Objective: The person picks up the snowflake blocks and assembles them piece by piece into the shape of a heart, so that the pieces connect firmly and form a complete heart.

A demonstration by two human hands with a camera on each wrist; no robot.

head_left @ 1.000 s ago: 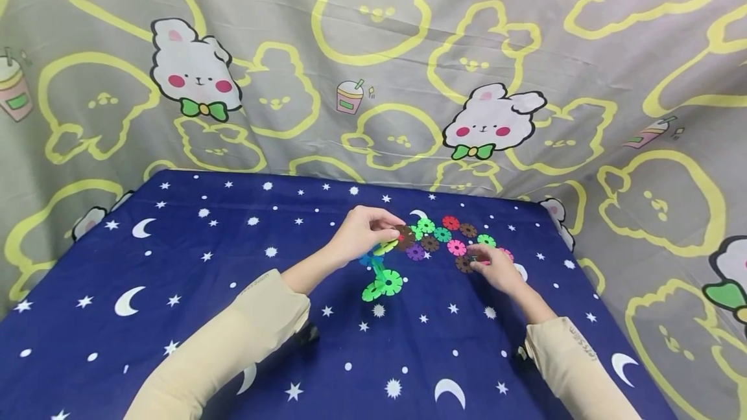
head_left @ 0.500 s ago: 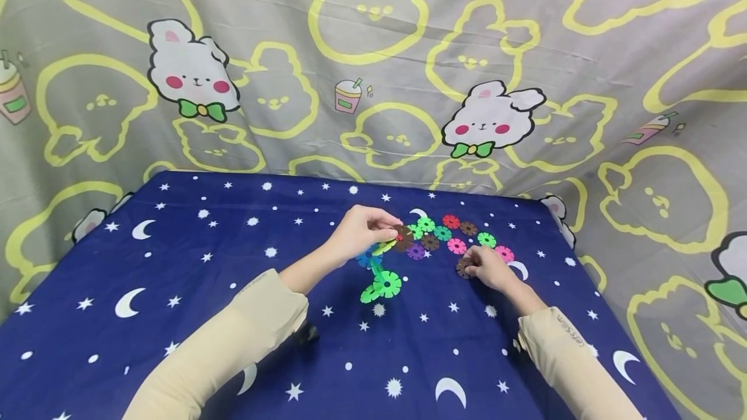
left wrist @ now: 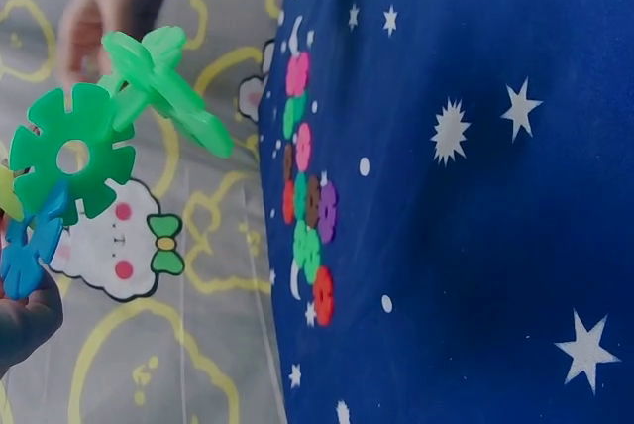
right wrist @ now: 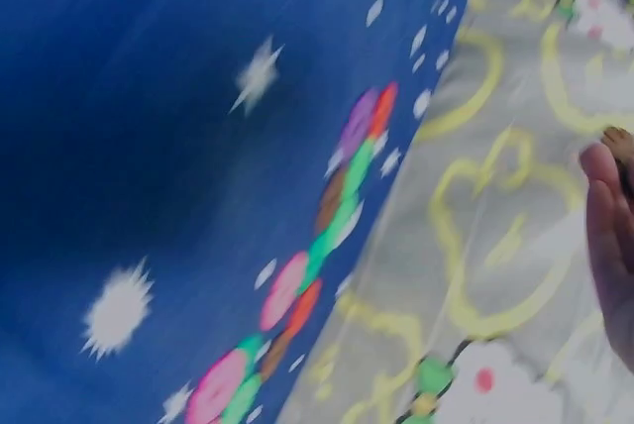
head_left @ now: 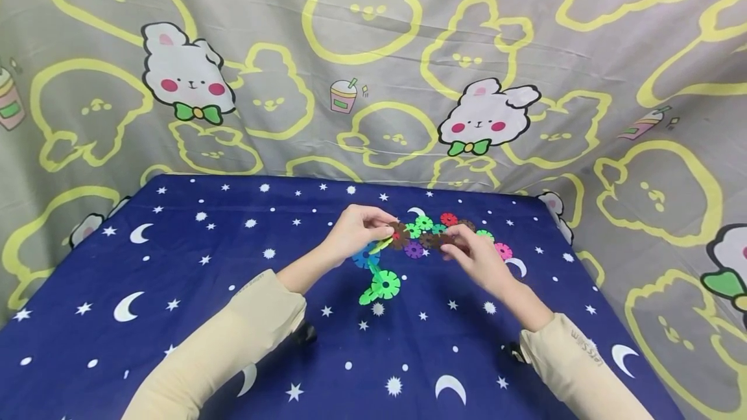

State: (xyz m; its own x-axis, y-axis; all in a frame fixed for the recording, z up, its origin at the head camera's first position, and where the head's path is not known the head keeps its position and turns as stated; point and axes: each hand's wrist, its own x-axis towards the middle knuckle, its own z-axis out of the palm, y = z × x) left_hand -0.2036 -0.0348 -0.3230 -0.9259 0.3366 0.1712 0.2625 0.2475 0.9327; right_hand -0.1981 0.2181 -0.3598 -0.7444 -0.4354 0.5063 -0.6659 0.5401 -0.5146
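My left hand [head_left: 357,236] pinches a joined chain of notched plastic snowflake discs [head_left: 386,284] above the table. Brown, red and yellow discs are by its fingertips; blue and green ones hang below. In the left wrist view the chain's green disc [left wrist: 74,154] and blue disc [left wrist: 32,246] show large. Between thumb and fingers, my right hand [head_left: 483,263] holds a loose brown snowflake disc [right wrist: 620,139], mostly hidden in the right wrist view. That hand is just right of the chain, and a gap separates the two hands.
Loose discs lie on the dark blue star-patterned tablecloth [head_left: 204,316] behind the hands, among them a purple disc [head_left: 414,250], a red disc [head_left: 449,220] and a pink disc [head_left: 503,251]. A patterned grey curtain [head_left: 268,11] stands behind the table.
My right hand has picked up the brown disc from the table and moved it left and up toward the chain. The left hand stays nearly in place, still gripping the chain.
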